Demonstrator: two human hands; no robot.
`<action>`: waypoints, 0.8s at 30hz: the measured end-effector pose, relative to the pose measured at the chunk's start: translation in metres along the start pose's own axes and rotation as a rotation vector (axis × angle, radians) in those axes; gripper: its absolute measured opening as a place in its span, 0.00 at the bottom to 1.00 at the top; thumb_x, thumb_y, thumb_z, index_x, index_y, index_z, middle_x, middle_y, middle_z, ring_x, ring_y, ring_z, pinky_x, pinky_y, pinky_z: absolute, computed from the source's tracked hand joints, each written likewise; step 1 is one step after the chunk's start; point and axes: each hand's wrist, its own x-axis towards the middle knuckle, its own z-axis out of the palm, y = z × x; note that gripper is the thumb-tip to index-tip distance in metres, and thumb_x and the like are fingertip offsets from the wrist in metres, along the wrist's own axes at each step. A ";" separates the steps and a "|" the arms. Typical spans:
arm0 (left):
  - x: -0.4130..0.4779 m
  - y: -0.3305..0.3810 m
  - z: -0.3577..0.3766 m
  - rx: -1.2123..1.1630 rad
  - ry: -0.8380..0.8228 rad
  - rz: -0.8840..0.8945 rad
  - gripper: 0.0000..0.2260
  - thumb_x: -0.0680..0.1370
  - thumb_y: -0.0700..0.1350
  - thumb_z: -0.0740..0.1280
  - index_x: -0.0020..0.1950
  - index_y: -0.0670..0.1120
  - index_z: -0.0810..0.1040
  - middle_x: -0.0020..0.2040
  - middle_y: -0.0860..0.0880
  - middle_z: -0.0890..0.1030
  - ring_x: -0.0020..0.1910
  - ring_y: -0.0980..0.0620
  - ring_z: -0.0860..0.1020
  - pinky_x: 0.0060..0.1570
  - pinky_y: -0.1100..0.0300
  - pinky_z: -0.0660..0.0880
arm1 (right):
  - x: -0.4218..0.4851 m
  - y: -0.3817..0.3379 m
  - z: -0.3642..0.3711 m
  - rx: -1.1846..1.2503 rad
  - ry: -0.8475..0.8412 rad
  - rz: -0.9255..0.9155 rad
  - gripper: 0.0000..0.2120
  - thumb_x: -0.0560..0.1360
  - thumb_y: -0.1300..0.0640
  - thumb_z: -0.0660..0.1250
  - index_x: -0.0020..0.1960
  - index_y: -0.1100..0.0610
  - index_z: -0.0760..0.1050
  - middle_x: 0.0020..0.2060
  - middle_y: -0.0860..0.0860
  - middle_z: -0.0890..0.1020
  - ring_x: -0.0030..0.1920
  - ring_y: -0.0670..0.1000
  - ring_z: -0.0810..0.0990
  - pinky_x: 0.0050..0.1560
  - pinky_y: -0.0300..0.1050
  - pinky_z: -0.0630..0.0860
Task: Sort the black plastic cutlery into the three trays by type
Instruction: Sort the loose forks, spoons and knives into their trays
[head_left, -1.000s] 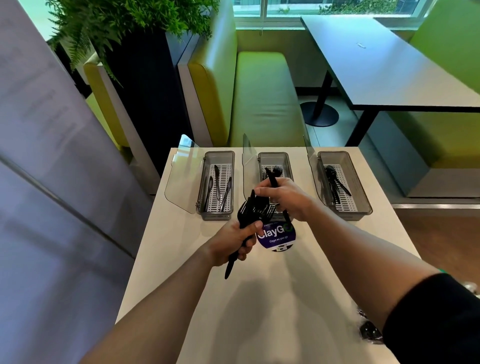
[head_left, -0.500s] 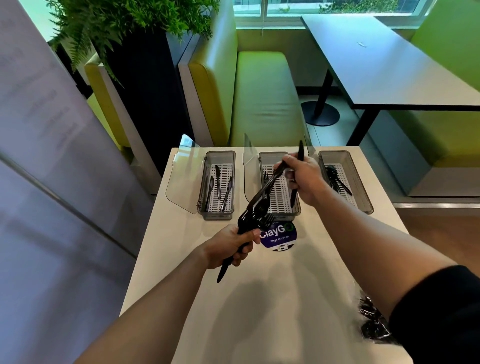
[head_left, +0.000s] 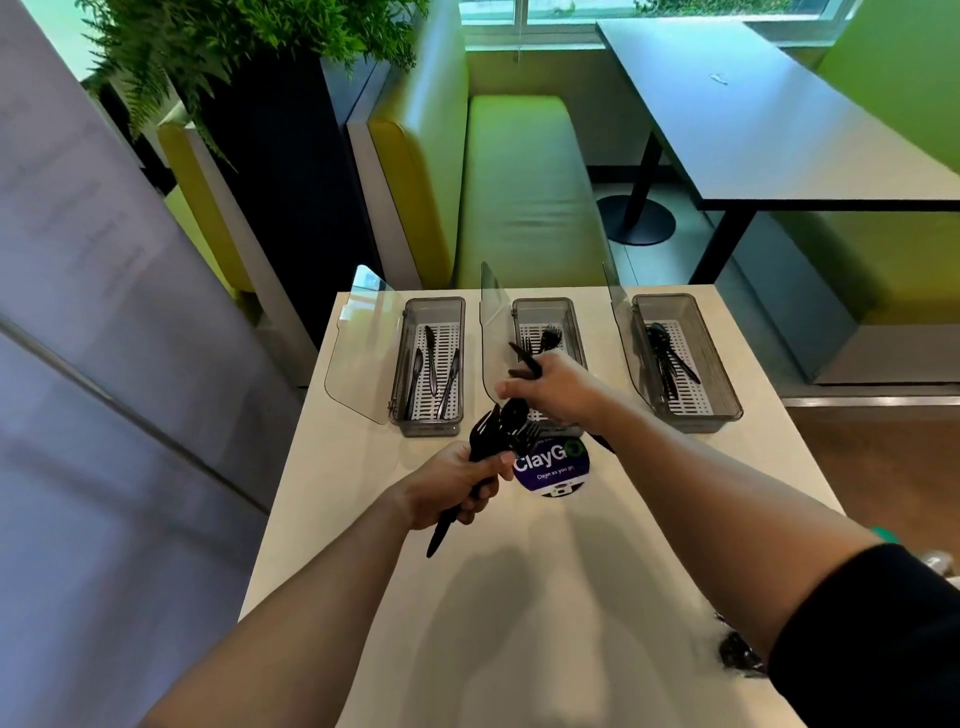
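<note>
Three grey trays stand along the table's far edge. The left tray (head_left: 434, 302) holds knives (head_left: 431, 348), the middle tray (head_left: 540, 302) holds a fork (head_left: 549, 336), and the right tray (head_left: 724, 374) holds spoons (head_left: 662, 343). My left hand (head_left: 452, 486) grips a bundle of black cutlery (head_left: 496, 431) by the handles, with forks and a spoon head pointing up, just in front of the middle tray. My right hand (head_left: 556, 389) hovers over the near end of the middle tray, closed on a black cutlery piece (head_left: 525, 358). That piece's head is hidden.
Each tray has a clear lid (head_left: 358, 353) standing open on its left side. A round purple ClayGo sticker (head_left: 553, 470) lies on the white table. Crumpled black wrapping (head_left: 737, 654) sits at the right edge. A green bench lies beyond and a grey wall stands to the left.
My right hand pulled a piece out of the bundle and lifted it right toward the far trays. It has come back low over the middle tray's near end. My left hand barely moved.
</note>
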 end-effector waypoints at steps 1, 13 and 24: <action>0.000 0.000 0.000 0.008 0.004 -0.001 0.11 0.82 0.52 0.65 0.47 0.45 0.76 0.31 0.50 0.68 0.27 0.54 0.63 0.27 0.61 0.60 | 0.000 0.000 0.003 -0.017 -0.009 0.016 0.12 0.75 0.49 0.74 0.42 0.56 0.78 0.31 0.48 0.79 0.29 0.45 0.77 0.34 0.40 0.73; 0.007 -0.005 -0.001 0.061 0.045 0.003 0.11 0.83 0.51 0.65 0.45 0.46 0.76 0.30 0.51 0.69 0.27 0.54 0.64 0.27 0.61 0.60 | 0.007 0.002 -0.006 0.058 -0.007 0.046 0.08 0.80 0.56 0.69 0.45 0.59 0.78 0.32 0.50 0.78 0.24 0.41 0.73 0.29 0.35 0.71; 0.012 -0.002 0.000 0.035 0.033 0.017 0.12 0.83 0.53 0.63 0.45 0.46 0.72 0.31 0.50 0.64 0.26 0.54 0.61 0.27 0.61 0.56 | 0.017 0.011 -0.008 0.437 0.149 0.062 0.11 0.82 0.50 0.65 0.49 0.57 0.74 0.36 0.53 0.76 0.24 0.45 0.66 0.23 0.39 0.62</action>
